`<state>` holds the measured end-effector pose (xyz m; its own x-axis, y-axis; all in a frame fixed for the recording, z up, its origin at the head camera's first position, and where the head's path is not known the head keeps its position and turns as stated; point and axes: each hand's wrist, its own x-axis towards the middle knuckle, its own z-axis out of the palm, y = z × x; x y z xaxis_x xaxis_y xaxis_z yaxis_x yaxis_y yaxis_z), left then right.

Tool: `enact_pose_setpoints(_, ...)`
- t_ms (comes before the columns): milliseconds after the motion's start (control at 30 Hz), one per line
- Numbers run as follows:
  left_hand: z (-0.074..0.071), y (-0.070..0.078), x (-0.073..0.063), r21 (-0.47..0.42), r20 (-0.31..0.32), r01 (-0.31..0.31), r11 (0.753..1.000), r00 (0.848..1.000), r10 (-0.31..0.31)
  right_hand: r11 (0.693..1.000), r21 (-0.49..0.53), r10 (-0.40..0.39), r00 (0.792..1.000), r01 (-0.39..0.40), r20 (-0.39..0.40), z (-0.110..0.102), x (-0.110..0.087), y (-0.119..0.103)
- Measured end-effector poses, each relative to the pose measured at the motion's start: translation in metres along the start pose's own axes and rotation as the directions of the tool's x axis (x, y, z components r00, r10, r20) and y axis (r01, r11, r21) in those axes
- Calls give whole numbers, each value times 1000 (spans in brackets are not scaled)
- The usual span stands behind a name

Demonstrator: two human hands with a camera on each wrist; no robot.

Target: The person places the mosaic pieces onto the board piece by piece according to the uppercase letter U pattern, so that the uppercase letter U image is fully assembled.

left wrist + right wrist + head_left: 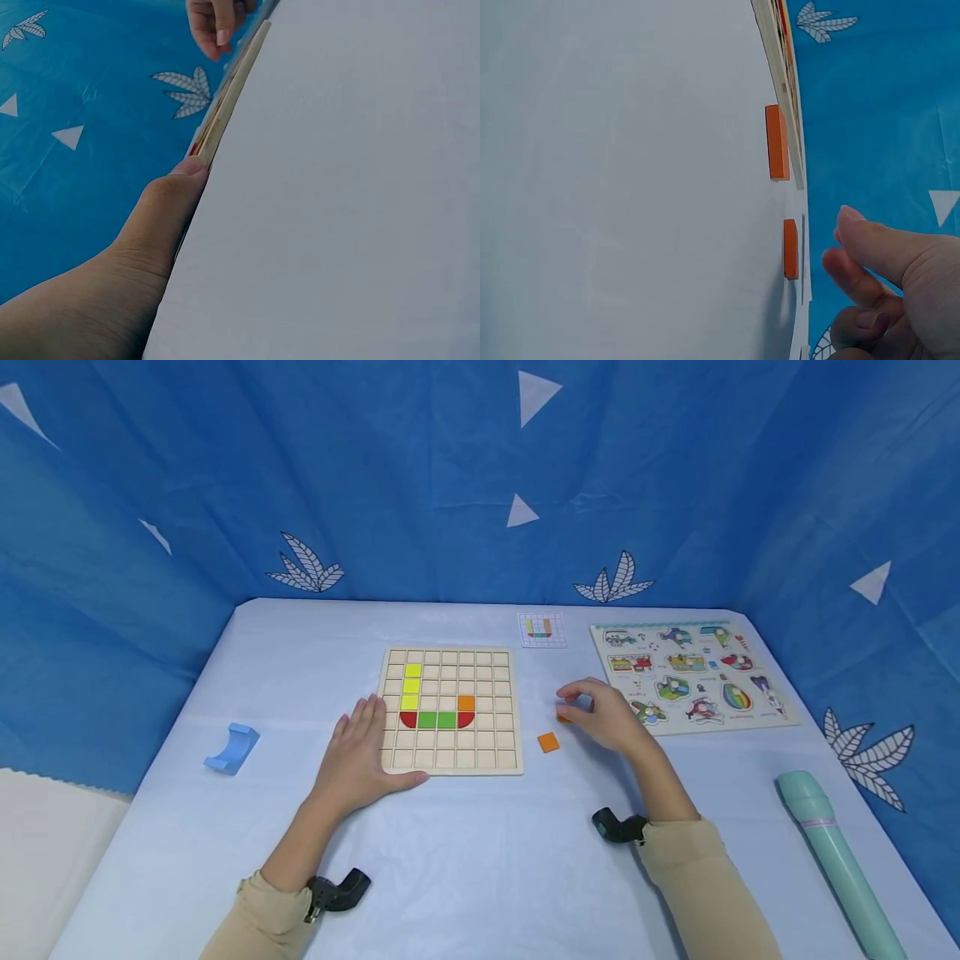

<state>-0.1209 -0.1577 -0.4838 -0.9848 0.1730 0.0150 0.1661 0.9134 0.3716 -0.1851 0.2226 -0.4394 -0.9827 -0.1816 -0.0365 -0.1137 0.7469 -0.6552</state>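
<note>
A wooden grid board (491,752) lies on the table with a U-like figure of tiles: yellow squares (412,686), green squares (437,720), red rounded corners (466,720) and one orange square (466,702). My left hand (360,764) rests along the board's left side, its fingers straight and its thumb at the front edge. To the right of the board lies a loose orange tile (548,742). Over a second orange tile (790,250) hovers my right hand (603,714), thumb and forefinger slightly apart. The right wrist view shows this tile on the table, apart from the fingertips.
A small pattern card (543,631) lies behind the board. At the right are a picture puzzle board (693,677) and a turquoise microphone-shaped object (840,860). A blue curved piece (232,749) sits at the far left. Blue curtains (420,485) hang around the table.
</note>
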Motion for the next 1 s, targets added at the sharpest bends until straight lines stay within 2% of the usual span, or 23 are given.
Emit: enact_pose_setpoints(1000,-3,2,-1,-3,3,-4,1000,1000,4,1000,-9,28,999,-27,45,4,-2,13)
